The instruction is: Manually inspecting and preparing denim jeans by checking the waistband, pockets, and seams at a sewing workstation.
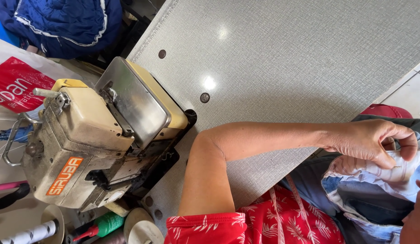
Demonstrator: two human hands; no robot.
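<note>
Left hand (375, 142): fingers pinched closed on pale striped lining of denim garment (377, 190), held off the grey table (282, 58) edge, over the lap. Right hand (415, 217): mostly out of frame, grip unreadable. Sewing machine (92, 135): at table's far side, well apart.

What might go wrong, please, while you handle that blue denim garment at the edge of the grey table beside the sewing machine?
1. The blue denim garment is pinched only at its pale lining by the left hand; most of it hangs off the grey table and could slide down.
2. The bent elbow lies near the worn cream sewing machine and might bump it.
</note>
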